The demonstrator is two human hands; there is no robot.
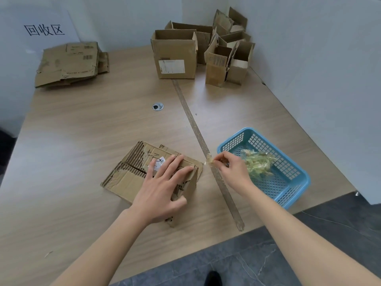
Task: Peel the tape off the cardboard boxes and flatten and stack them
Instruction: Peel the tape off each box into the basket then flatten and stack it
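Pressing the flattened box [152, 172] under a flat left hand [162, 186], the right hand [231, 170] pinches a tape scrap [209, 161] beside it; a finished stack [70, 62] lies far behind, upright boxes [206, 50] remaining.

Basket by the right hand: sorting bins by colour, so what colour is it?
Light blue; the basket shows best in the head view.
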